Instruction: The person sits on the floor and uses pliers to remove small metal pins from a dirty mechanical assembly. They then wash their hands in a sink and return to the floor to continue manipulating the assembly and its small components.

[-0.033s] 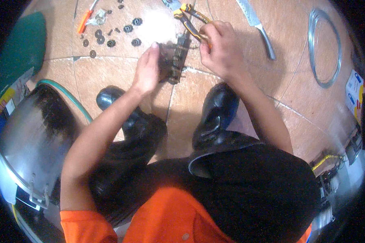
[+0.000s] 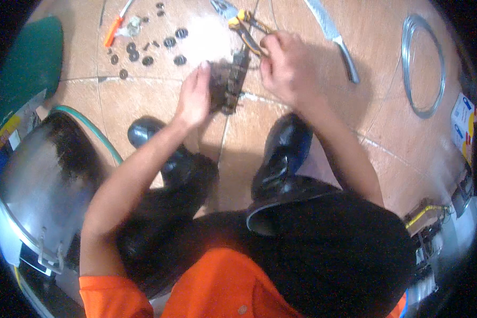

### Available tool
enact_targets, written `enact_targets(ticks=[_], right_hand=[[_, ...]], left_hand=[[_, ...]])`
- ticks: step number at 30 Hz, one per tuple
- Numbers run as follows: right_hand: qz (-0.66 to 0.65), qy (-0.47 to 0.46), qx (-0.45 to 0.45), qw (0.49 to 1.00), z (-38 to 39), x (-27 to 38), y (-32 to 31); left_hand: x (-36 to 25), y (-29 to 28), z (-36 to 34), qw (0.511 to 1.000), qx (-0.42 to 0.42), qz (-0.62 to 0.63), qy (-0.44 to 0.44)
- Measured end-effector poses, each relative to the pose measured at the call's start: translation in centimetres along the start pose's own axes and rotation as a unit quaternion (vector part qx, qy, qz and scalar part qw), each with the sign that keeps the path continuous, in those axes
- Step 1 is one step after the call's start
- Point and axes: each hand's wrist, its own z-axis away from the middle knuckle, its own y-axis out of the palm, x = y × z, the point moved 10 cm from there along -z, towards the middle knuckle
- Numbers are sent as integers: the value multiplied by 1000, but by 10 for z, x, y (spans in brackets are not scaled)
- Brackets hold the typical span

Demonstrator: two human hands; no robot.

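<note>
My left hand (image 2: 195, 95) is closed along the left side of a dark, grimy metal part (image 2: 233, 82) on the tiled floor, with a long blocky strip on its right. My right hand (image 2: 283, 69) grips the black-and-yellow handles of pliers (image 2: 246, 32), whose silver jaws point up-left, just above the part. Exactly what my right fingertips touch is partly hidden. To the upper left lie several small dark rings, discs and bolts (image 2: 169, 41), and an orange-handled screwdriver (image 2: 112, 33) beside a crumpled pale scrap (image 2: 132, 27).
A knife (image 2: 343, 55) lies at the upper right, a coil of wire (image 2: 407, 63) farther right. At the left are a green mat (image 2: 32, 53), a green hose (image 2: 90, 124) and a steel pot (image 2: 47, 175). My black boots (image 2: 281, 148) stand below my hands.
The whole view sits slightly lower in the picture and is a little more blurred. My hands, the pliers and the metal part look nearly unchanged relative to one another.
</note>
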Motion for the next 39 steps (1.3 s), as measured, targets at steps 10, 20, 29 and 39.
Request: enact_targets(ticks=[10, 20, 29, 39], right_hand=[[70, 89, 164, 980, -34, -11, 34], [-854, 172, 363, 331, 65, 108, -31], [-897, 107, 336, 266, 49, 109, -58], [-903, 91, 343, 244, 53, 111, -50]], left_hand=[[-94, -51, 29, 943, -92, -300, 113], [-214, -76, 79, 896, -83, -207, 383], [-244, -34, 96, 818, -8, -243, 522], [-245, -24, 93, 800, 25, -262, 539]])
